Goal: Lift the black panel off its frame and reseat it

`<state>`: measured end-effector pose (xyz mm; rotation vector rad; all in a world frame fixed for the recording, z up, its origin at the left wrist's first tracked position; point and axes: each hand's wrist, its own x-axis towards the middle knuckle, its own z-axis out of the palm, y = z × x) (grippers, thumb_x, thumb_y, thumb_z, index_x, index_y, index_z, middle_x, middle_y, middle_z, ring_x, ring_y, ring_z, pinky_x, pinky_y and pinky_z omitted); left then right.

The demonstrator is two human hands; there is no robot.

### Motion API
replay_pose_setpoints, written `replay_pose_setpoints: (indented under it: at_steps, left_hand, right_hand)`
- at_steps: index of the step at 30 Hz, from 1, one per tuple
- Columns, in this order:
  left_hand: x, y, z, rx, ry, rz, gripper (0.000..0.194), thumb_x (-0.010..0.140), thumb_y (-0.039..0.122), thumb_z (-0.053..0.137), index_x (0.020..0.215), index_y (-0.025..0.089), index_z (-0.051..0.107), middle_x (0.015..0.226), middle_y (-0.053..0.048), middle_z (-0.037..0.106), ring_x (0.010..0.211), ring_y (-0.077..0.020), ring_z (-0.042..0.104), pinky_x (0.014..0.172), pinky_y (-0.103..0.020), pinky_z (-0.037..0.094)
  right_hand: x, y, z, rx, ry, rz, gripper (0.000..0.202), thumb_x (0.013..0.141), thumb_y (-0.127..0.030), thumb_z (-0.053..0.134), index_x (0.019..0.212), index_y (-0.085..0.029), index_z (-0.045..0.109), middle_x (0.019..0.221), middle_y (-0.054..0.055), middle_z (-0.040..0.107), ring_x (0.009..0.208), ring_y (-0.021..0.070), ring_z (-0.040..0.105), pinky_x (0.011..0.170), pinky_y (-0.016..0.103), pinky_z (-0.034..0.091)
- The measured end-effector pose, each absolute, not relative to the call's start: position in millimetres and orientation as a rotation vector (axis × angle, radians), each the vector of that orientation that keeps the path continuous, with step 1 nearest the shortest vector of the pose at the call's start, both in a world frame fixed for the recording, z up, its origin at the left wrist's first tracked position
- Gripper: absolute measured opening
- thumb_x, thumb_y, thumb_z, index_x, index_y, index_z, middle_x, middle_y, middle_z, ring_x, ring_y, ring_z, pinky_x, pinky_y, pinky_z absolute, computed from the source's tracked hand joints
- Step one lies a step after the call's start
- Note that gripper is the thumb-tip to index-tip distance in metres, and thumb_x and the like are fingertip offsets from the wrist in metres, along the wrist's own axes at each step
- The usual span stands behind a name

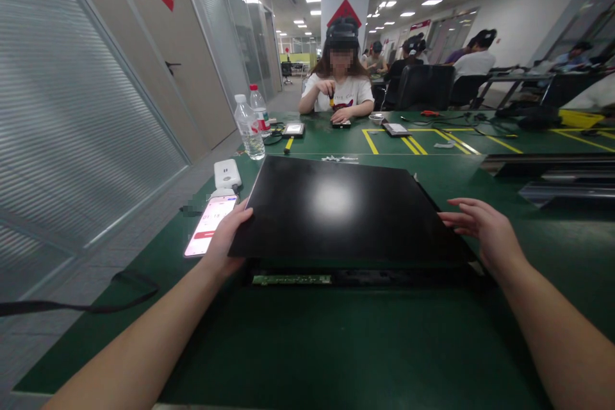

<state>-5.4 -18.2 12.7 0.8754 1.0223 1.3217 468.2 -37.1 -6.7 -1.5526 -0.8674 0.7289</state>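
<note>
A flat black screen panel [336,211] is tilted up over the green table, with a bright light reflected in its glossy face. My left hand [227,237] grips its left edge, thumb on top and fingers underneath. At the right edge, my right hand [485,230] is open with its fingers stretched out; the fingertips are at the rim, and I cannot tell whether they touch it. Below the panel's near edge a dark frame [384,278] shows, with a narrow green circuit board [291,280] on its left part. Most of that frame is hidden under the panel.
Left of the panel lie a lit phone [211,225] and a white power bank [227,174]. Two water bottles [250,128] stand behind. Across the table [336,346] a person works on a small drive [341,123] with a screwdriver. Dark strips [567,195] lie at right.
</note>
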Motion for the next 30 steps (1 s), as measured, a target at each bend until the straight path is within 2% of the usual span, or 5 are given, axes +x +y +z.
replay_pose_setpoints:
  at_steps: [7, 12, 16, 25, 30]
  left_hand:
    - [-7, -18, 12, 0.904, 1.007, 1.352, 0.064, 0.081, 0.033, 0.084, 0.143, 0.02, 0.075, 0.124, -0.011, 0.086, 0.118, -0.0369, 0.08, 0.097, -0.042, 0.067]
    - [-4, -19, 12, 0.941, 1.015, 1.299, 0.061, 0.083, 0.033, 0.085, 0.141, 0.019, 0.077, 0.12, -0.011, 0.087, 0.113, -0.0375, 0.082, 0.093, -0.043, 0.068]
    - [0, -21, 12, 0.926, 1.044, 1.271, 0.061, 0.082, 0.03, 0.085, 0.141, 0.018, 0.078, 0.116, -0.012, 0.088, 0.109, -0.0373, 0.083, 0.089, -0.043, 0.069]
    - [-1, -19, 10, 0.882, 1.12, 1.2, 0.049, 0.081, 0.025, 0.085, 0.13, 0.017, 0.083, 0.116, -0.013, 0.087, 0.099, -0.033, 0.084, 0.063, -0.03, 0.063]
    - [-2, -17, 11, 0.865, 1.156, 1.153, 0.045, 0.084, 0.025, 0.084, 0.129, 0.021, 0.084, 0.116, -0.012, 0.087, 0.097, -0.0329, 0.084, 0.062, -0.031, 0.062]
  right_hand:
    - [474, -33, -12, -1.565, -0.866, 0.745, 0.039, 0.072, -0.051, 0.072, 0.102, -0.025, 0.073, 0.086, 0.011, 0.083, 0.066, 0.0213, 0.066, 0.053, 0.029, 0.037]
    - [476, -32, -14, -1.586, -0.813, 0.721, 0.031, 0.071, -0.044, 0.071, 0.096, -0.025, 0.074, 0.08, 0.01, 0.081, 0.061, 0.0203, 0.064, 0.048, 0.028, 0.031]
    - [481, -31, -17, -1.596, -0.827, 0.711, 0.026, 0.073, -0.041, 0.073, 0.093, -0.025, 0.075, 0.081, 0.011, 0.081, 0.07, 0.025, 0.074, 0.047, 0.027, 0.032]
    - [478, -33, -12, -1.66, -0.782, 0.688, 0.023, 0.072, -0.04, 0.075, 0.089, -0.025, 0.077, 0.077, 0.011, 0.081, 0.072, 0.025, 0.072, 0.049, 0.028, 0.037]
    - [478, -32, -14, -1.698, -0.778, 0.649, 0.022, 0.072, -0.042, 0.075, 0.086, -0.025, 0.076, 0.077, 0.011, 0.081, 0.073, 0.0254, 0.073, 0.05, 0.029, 0.039]
